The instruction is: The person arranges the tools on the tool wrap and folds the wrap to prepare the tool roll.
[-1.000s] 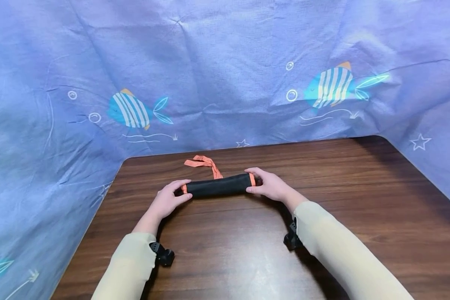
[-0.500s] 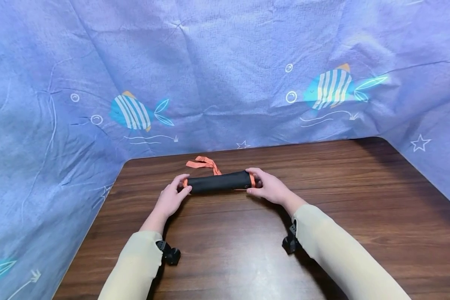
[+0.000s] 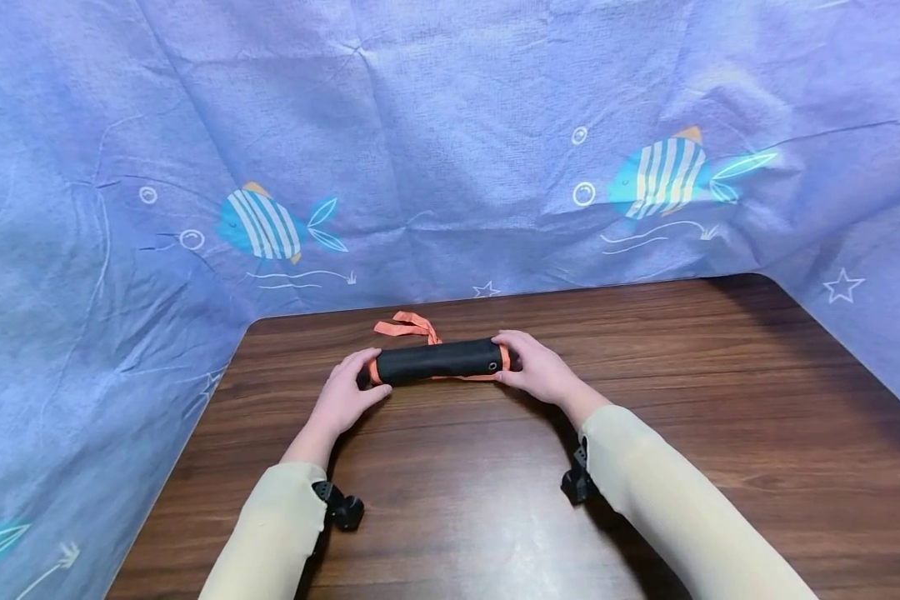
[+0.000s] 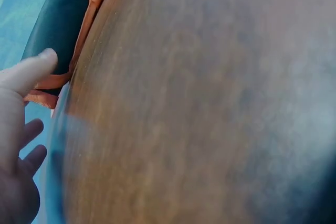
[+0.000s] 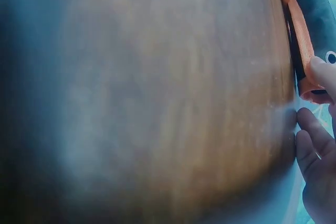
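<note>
A black fabric tool roll (image 3: 438, 361) with orange edging lies across the table, rolled into a tube. My left hand (image 3: 342, 395) holds its left end between thumb and fingers. At the right end, my right hand (image 3: 537, 370) grips it the same way. Near that end a metal eyelet (image 3: 492, 366) shows on the black fabric. Two orange tie straps (image 3: 412, 325) stretch out on the far side. In the left wrist view the thumb (image 4: 39, 66) presses on the roll beside an orange strip (image 4: 86, 24); the right wrist view shows another thumb (image 5: 321, 72) on the orange edging.
The brown wood-grain table (image 3: 457, 483) ends at a blue fish-print curtain (image 3: 450, 167) at the back and on both sides. A small black wrist camera hangs under each sleeve (image 3: 270, 517).
The roll has turned under both hands and shifted slightly away from me. Its eyelet and an orange strip along the near lower side have come into view. The left hand has moved slightly right.
</note>
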Demonstrator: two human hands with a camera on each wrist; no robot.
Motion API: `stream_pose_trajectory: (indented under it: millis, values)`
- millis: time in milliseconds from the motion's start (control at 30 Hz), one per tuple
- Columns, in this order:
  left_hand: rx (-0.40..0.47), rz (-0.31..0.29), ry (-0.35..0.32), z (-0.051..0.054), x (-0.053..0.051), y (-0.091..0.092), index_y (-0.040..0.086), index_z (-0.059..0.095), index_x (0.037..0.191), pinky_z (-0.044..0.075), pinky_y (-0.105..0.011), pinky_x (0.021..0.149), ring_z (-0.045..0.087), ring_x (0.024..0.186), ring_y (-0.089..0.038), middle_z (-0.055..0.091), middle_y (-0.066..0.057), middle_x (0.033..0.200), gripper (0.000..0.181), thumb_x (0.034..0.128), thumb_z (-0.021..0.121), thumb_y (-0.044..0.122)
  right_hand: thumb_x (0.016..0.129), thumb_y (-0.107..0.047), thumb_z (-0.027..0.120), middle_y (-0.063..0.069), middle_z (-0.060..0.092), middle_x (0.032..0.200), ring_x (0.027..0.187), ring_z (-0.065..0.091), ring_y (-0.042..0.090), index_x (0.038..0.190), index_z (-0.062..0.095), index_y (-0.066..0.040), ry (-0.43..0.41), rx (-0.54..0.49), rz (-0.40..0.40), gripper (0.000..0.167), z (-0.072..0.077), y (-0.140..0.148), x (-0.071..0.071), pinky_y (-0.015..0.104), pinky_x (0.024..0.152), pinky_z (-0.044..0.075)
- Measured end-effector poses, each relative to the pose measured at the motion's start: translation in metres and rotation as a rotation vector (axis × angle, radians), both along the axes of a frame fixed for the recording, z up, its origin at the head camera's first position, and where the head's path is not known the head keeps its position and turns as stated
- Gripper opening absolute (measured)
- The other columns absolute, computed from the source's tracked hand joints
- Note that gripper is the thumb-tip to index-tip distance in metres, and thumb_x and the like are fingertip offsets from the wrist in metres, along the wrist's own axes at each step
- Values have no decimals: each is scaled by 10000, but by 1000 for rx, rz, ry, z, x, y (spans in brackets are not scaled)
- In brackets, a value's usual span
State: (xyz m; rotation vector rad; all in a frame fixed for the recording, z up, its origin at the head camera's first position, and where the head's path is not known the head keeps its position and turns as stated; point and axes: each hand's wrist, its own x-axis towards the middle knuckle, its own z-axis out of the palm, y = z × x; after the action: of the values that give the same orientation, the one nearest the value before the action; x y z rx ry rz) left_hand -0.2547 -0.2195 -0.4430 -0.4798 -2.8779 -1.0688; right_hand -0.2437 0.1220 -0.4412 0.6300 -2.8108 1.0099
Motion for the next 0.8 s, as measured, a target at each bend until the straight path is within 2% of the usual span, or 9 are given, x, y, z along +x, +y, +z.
stream_pose_trajectory:
  millis: [167, 300, 433, 600, 800]
  values:
    - [-25, -33, 36, -2, -4, 2, 103, 460, 1375, 240, -533, 1027, 328, 1309, -342, 383, -135, 1432, 597, 836, 699, 190, 826, -256, 719, 143, 477, 1327, 1196, 470, 280, 1315, 495, -79, -33, 21, -6, 567, 3, 2, -3, 445, 957, 377]
    - [-39, -31, 24, 0, -6, 2, 97, 450, 1383, 252, -537, 1020, 333, 1302, -354, 384, -137, 1433, 577, 858, 672, 185, 843, -279, 696, 139, 476, 1334, 1204, 464, 275, 1339, 481, -95, -63, 48, -17, 571, 3, 1, -8, 443, 961, 373]
    - [-120, -37, -7, 2, -10, 1, 119, 400, 1419, 254, -592, 973, 334, 1273, -399, 338, -121, 1467, 647, 854, 684, 257, 848, -302, 691, 141, 460, 1358, 1229, 446, 279, 1369, 456, -100, -82, 64, -15, 606, 5, 1, -12, 447, 975, 362]
    - [-227, -41, 3, 4, -17, 4, 130, 386, 1430, 282, -603, 906, 370, 1215, -423, 331, -105, 1472, 662, 857, 681, 282, 844, -310, 694, 152, 447, 1376, 1265, 413, 292, 1391, 429, -80, -100, 85, -14, 649, 5, 0, -18, 448, 1006, 332]
    - [-195, -11, -68, 6, -22, 4, 128, 359, 1430, 280, -583, 921, 407, 1210, -417, 419, -167, 1402, 616, 895, 633, 258, 871, -360, 650, 156, 428, 1402, 1284, 396, 312, 1422, 382, -79, -138, 100, -29, 674, 7, -2, -21, 459, 1020, 312]
